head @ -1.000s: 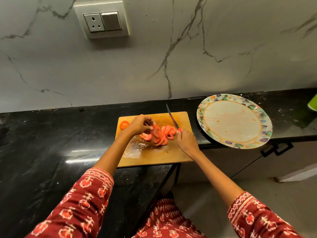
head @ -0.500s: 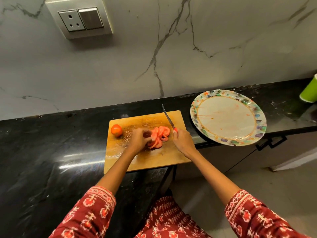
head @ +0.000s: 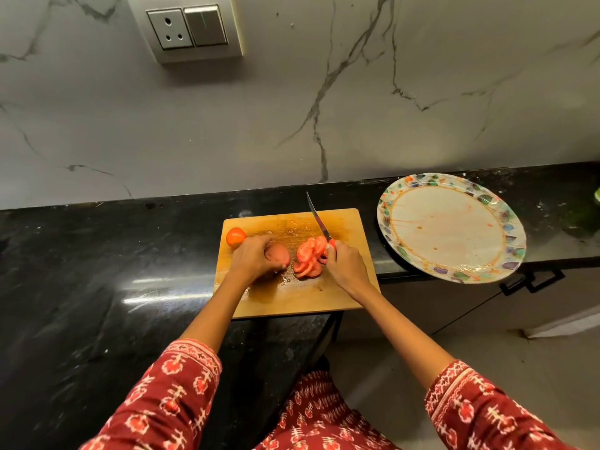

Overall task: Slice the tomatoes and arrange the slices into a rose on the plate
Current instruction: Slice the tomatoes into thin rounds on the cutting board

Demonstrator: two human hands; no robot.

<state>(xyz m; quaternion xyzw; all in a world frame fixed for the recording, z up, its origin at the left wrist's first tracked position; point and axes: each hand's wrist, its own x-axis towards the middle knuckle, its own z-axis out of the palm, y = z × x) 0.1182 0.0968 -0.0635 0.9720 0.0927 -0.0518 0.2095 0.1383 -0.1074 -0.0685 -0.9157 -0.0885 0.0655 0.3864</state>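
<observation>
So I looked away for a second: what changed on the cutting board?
The left hand left the slice pile and now grips a tomato piece to its left. The right hand keeps holding the knife; whole tomato and plate stayed.

Black stone counter [head: 97, 271] ran along grey marbled wall [head: 357, 108], glare streak on its surface. Socket and switch plate [head: 188, 27] sat high on wall, upper left. Green object [head: 596, 196] cut off at right edge, on counter. Dark cabinet handle [head: 532, 282] hung below counter edge. Pale floor [head: 487, 336] lower right. Red patterned sleeves [head: 168, 401] at bottom.
</observation>
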